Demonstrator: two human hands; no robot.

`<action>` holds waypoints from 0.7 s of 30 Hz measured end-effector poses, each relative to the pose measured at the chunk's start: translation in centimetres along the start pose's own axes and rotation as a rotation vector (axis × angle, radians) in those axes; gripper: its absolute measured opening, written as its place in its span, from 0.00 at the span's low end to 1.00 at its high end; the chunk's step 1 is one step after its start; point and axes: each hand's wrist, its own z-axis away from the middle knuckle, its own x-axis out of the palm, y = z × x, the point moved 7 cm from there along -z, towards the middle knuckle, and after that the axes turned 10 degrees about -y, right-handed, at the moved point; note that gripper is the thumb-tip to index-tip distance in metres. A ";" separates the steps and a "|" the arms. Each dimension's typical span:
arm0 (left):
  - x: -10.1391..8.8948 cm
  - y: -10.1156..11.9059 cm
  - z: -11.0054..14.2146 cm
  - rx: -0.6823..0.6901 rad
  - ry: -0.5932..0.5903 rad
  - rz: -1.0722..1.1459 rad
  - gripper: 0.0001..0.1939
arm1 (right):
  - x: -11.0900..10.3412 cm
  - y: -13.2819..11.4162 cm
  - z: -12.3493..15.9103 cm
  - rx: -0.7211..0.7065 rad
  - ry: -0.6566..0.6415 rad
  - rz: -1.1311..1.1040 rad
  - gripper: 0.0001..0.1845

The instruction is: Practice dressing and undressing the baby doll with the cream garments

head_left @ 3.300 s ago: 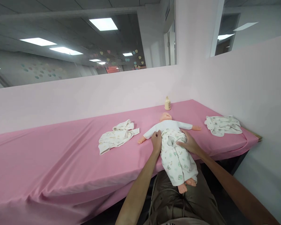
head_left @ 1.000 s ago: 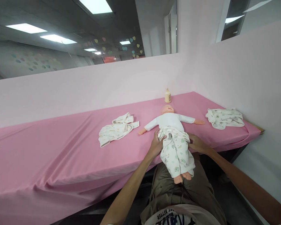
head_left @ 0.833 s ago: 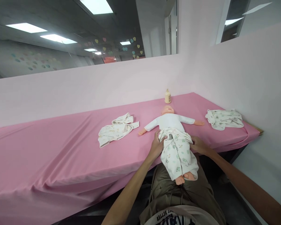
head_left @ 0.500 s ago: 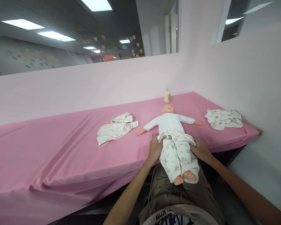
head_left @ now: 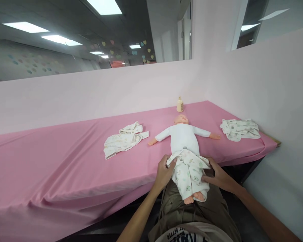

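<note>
A baby doll [head_left: 183,136] with a white cloth torso lies face up, its arms spread wide and its head toward the wall. Patterned baby pants [head_left: 190,173] cover its legs, and the bare feet [head_left: 193,197] stick out of the leg ends over the table's front edge. My left hand [head_left: 166,169] pinches the waistband at its left side. At the right side, my right hand [head_left: 215,174] grips the waistband, with the thumb against the outer cloth. The waistband is pulled out sideways between both hands, below the doll's belly.
A pink sheet [head_left: 73,161] covers the long table. On the left lies a small patterned baby top [head_left: 123,141]; at the far right lies another folded patterned garment [head_left: 239,129]. A cream pump bottle [head_left: 180,104] stands by the back wall, beyond the doll's head.
Both hands have moved down toward me with the pants' waistband, showing more of the doll's white belly. The waistband is now stretched wider on the right.
</note>
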 end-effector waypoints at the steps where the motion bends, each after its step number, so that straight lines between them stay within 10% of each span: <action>1: 0.1 0.2 0.6 0.028 -0.041 -0.017 0.17 | 0.0 -0.1 0.0 -0.007 0.018 0.019 0.34; 4: 0.6 0.2 2.9 0.079 -0.147 -0.056 0.18 | 0.0 -0.4 0.0 -0.041 0.067 0.100 0.19; 12: 2.5 -2.3 6.7 0.257 -0.196 -0.303 0.68 | 1.0 0.3 0.7 -0.140 0.142 0.280 0.05; 21: 4.2 -1.7 7.5 0.377 -0.142 -0.485 0.69 | 2.3 2.4 2.4 -0.233 0.067 0.268 0.44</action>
